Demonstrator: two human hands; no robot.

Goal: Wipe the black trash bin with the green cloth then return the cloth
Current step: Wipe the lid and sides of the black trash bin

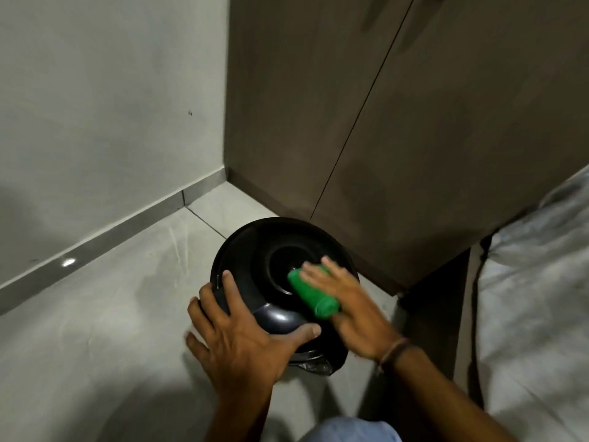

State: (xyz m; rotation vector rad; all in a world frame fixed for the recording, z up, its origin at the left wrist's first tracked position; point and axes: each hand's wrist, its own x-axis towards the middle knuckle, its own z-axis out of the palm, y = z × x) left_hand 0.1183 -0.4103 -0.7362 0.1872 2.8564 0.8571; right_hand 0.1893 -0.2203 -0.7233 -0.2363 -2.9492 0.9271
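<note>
Head: green cloth [314, 293] under right fingers [322, 269]

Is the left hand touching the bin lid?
Touching. The head view shows the left hand spread on the near edge of the black trash bin lid, thumb and fingers wrapped around its rim.

The right hand [345, 301] covered part of the green cloth [314, 293]; the black trash bin [255, 250] body was hidden beneath its lid.
</note>
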